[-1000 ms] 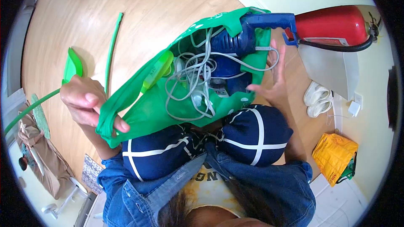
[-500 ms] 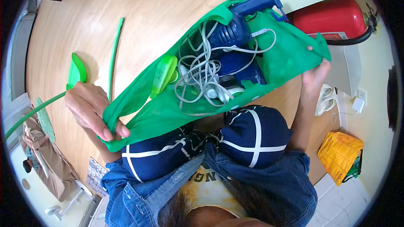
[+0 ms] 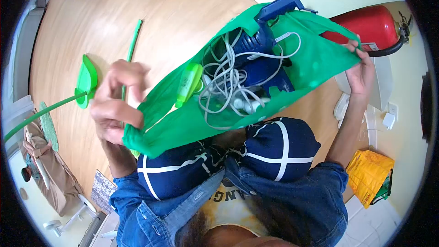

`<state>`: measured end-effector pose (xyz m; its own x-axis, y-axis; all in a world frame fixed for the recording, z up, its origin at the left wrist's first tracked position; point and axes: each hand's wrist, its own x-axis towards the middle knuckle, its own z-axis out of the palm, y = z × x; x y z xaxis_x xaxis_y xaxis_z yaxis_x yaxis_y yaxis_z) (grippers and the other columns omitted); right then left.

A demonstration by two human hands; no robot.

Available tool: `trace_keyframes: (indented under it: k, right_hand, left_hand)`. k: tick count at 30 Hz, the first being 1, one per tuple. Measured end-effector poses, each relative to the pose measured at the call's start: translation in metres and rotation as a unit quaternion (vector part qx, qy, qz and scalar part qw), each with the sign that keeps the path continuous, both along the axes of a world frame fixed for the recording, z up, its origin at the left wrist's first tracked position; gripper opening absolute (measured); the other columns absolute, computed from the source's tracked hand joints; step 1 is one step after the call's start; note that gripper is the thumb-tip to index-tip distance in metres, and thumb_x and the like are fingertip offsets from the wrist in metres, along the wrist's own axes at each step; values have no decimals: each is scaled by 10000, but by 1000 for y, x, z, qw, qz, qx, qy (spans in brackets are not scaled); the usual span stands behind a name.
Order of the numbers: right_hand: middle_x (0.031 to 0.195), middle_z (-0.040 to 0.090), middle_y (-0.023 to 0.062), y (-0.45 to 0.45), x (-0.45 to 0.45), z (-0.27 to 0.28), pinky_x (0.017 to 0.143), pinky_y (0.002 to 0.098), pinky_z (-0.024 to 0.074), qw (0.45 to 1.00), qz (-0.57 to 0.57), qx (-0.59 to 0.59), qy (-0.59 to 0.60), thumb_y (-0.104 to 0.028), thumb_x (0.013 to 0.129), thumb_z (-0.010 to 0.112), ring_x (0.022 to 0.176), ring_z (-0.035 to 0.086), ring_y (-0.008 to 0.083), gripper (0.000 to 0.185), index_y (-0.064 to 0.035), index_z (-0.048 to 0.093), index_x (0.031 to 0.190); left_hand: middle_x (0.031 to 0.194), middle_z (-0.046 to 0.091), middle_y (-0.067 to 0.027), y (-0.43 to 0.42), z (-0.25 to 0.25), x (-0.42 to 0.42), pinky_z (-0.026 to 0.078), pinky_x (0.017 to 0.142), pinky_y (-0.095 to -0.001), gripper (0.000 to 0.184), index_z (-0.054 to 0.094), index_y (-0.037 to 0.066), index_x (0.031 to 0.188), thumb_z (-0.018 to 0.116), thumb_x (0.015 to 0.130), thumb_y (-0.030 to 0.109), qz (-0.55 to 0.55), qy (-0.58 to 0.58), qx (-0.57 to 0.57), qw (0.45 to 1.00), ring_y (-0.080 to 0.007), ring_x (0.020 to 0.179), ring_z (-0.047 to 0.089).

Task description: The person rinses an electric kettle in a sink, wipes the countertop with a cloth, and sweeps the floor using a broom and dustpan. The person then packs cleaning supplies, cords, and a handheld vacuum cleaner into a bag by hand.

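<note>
A green cloth bag (image 3: 178, 130) hangs stretched open between my hands, above my knees. My left hand (image 3: 118, 103) is at the bag's left end, holding its handle with the lower fingers while the upper fingers are raised and curled. On the right, my right hand (image 3: 360, 66) grips the other handle. Inside the bag lie a blue appliance (image 3: 256, 41) with a handle jutting out past the rim, tangled grey cable (image 3: 228, 75), a light-green bottle (image 3: 189, 82) and small white items that are partly hidden.
A red fire extinguisher (image 3: 370, 27) stands at the upper right, close to my right hand. Left of the bag are a green dustpan (image 3: 87, 80) and a green stick (image 3: 135, 41) on the wooden floor. A yellow bag (image 3: 369, 174) and white shoes (image 3: 340, 106) are at the right.
My right hand, free at first, has taken the bag's right handle and pulled it outward, widening the bag. My left hand has shifted up and right, its upper fingers lifting.
</note>
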<state>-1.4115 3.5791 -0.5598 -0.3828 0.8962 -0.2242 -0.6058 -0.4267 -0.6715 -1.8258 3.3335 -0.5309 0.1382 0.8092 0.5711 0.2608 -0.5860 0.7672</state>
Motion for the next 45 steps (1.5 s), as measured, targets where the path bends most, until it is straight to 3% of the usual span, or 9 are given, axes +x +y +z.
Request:
trace_keyframes:
  k: [3,7,10,19,25,34,40,42,45]
  right_hand:
    - [886,561,93,-25,-28,38,661,227,408,986,-42,10,-161,-79,740,513,701,512,162,197,47,556,884]
    - [536,481,-54,-14,-13,36,396,145,236,747,117,199,-623,-218,758,565,393,333,15,206,-58,603,882]
    - [486,401,-68,12,-48,62,416,175,297,889,3,234,-392,-240,768,563,407,353,33,215,-29,590,797]
    - [449,526,5,-49,-72,111,485,197,417,668,345,658,-31,-193,757,586,328,470,87,241,-39,481,605]
    - [377,329,-36,-56,-31,80,436,188,387,924,104,324,-178,-237,829,489,268,326,82,295,50,423,847]
    - [399,477,-32,-73,-43,89,391,245,364,787,209,565,-134,-242,713,653,285,392,76,361,-110,443,450]
    - [441,297,-76,-58,13,69,413,191,313,944,-113,182,-249,-159,854,458,315,253,24,192,19,478,923]
    - [446,302,-72,-44,-2,68,414,178,300,951,-186,133,-208,-133,854,447,319,264,33,184,32,494,920]
    - [460,345,-52,-61,-58,77,411,195,312,919,-59,330,-209,-131,835,469,324,272,40,207,56,510,913]
  left_hand:
    - [608,498,-43,5,-5,-4,410,567,-329,384,529,48,595,677,632,401,-57,-19,2,998,-173,551,501]
    - [516,476,-41,23,-3,-4,343,389,-252,384,503,35,580,668,649,375,103,102,55,988,-140,449,468]
    - [485,433,-23,39,4,4,298,369,-249,298,511,31,576,672,646,272,81,44,86,992,-127,410,421]
    - [735,527,-41,100,-9,63,342,463,-201,888,235,142,1306,660,558,359,-117,15,-194,974,-77,514,410]
    - [1217,437,-34,130,-40,91,237,473,-159,970,221,122,1308,722,519,379,-280,-128,-346,886,-35,484,252]
    - [884,551,-140,142,-23,130,450,640,-327,585,455,81,1104,608,550,187,-45,233,-83,968,-261,710,558]
    - [785,605,-55,120,-27,74,418,629,-250,315,617,59,860,530,631,257,-123,-28,-262,957,-91,656,525]
    - [787,611,-31,111,-27,93,381,776,-316,329,627,56,815,503,670,324,-198,231,-131,944,-120,746,532]
    - [1115,481,-108,129,-15,103,241,960,-393,553,500,73,1080,539,628,388,-105,97,-21,990,-236,1087,410]
